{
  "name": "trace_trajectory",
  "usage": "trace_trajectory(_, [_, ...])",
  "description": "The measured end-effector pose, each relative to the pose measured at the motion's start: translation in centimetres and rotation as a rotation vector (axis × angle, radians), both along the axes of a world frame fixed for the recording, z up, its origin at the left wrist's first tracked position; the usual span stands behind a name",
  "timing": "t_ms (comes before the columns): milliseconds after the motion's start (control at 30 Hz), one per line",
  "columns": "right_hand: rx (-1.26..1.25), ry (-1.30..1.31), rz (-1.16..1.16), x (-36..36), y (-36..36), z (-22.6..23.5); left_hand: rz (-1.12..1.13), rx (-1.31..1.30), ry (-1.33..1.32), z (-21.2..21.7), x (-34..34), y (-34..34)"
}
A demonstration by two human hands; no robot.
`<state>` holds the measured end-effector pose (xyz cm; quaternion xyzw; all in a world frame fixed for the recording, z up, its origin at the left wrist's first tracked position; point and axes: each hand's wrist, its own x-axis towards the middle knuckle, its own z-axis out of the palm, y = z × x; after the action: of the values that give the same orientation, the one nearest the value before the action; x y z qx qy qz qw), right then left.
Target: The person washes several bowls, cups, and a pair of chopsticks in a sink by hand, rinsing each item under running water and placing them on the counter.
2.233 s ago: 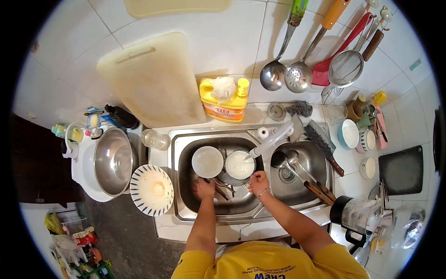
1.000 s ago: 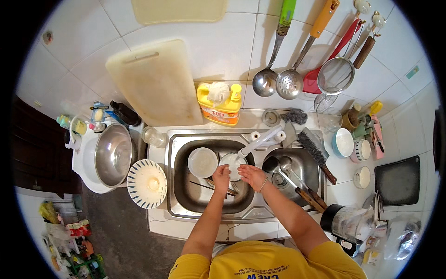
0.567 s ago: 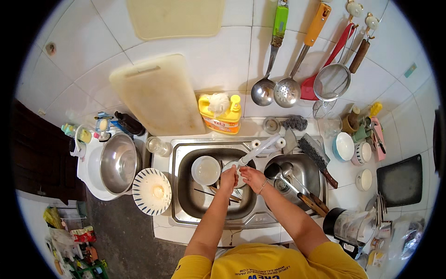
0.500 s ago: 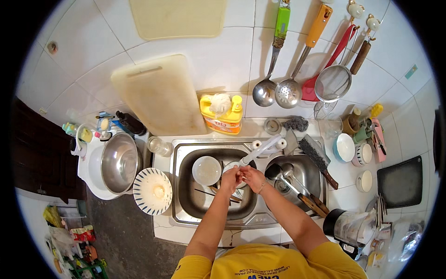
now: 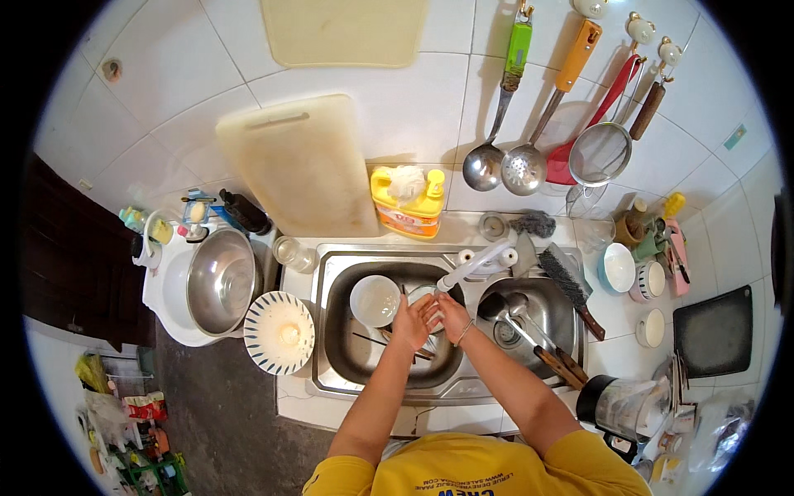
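Both my hands are over the left basin (image 5: 339,364) of the steel sink, below the end of the pale faucet (image 5: 475,268). My left hand (image 5: 412,322) is empty, palm partly up and fingers spread. My right hand (image 5: 452,317), with a thin bracelet at its wrist, is beside it, fingers stretched out and fingertips close to the left ones. A white bowl (image 5: 375,301) sits in the basin left of my hands. Behind my hands another light dish is partly hidden. Chopsticks (image 5: 370,340) and other thin utensils lie under my left wrist.
The right basin holds a black ladle (image 5: 494,307) and a metal one. A cleaver (image 5: 571,289) lies along the sink's right edge. A striped bowl (image 5: 279,335) stands left, near a steel basin (image 5: 222,283). Behind stand a yellow jug (image 5: 408,207) and a cutting board (image 5: 298,165).
My hands, pressed together under the faucet before, have come apart a little, and the left fingers have spread. The whole view has shifted slightly.
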<state>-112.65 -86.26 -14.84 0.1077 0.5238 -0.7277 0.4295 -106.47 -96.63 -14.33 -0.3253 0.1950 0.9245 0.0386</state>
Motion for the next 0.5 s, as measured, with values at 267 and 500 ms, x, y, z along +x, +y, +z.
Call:
trace_trajectory(267, [0.438, 1.226, 0.524, 2.6, -2.3, -7.4, 0.291, 0.015, -0.124, -2.8, 0.8, 1.1])
trace_trajectory(500, [0.167, 0.375, 0.280, 0.3, -0.1, -0.3, 0.059, 0.156, 0.178, 0.2, 1.8, 2.3])
